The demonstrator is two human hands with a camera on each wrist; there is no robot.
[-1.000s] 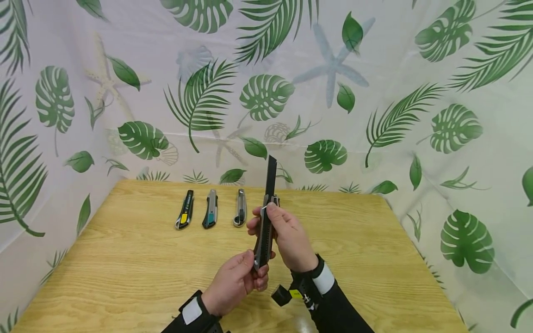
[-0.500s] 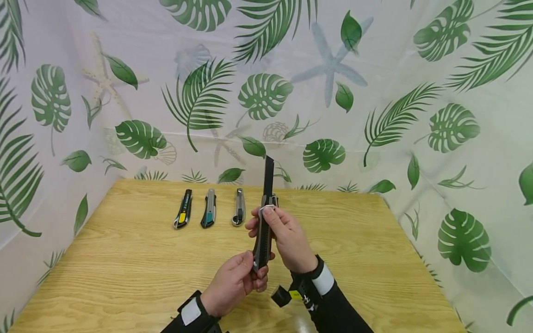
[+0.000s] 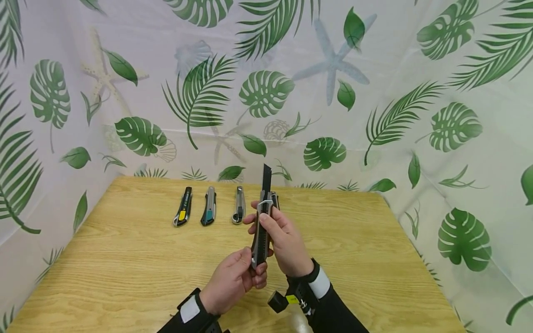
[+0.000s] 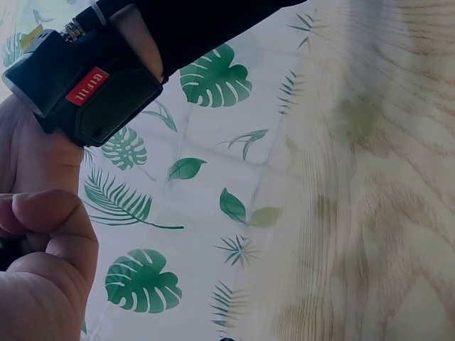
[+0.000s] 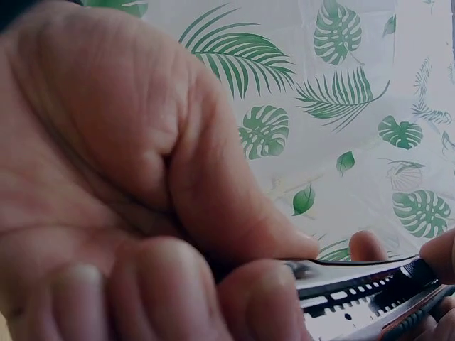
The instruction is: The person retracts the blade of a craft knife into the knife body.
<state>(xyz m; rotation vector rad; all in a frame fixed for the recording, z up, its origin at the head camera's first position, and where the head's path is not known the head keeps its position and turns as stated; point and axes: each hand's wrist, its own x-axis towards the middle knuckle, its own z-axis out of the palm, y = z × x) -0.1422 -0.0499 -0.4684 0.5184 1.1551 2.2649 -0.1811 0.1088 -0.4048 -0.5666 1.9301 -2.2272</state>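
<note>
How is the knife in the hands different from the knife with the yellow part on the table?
The held utility knife stands nearly upright above the table, gripped by the left hand at its base and the right hand higher up; the yellow-marked knife lies flat, untouched. The held one shows a dark blade sticking out; on the yellow-marked one no extended blade is visible. The held one looks longer. Both are slim, dark retractable cutters.
</note>
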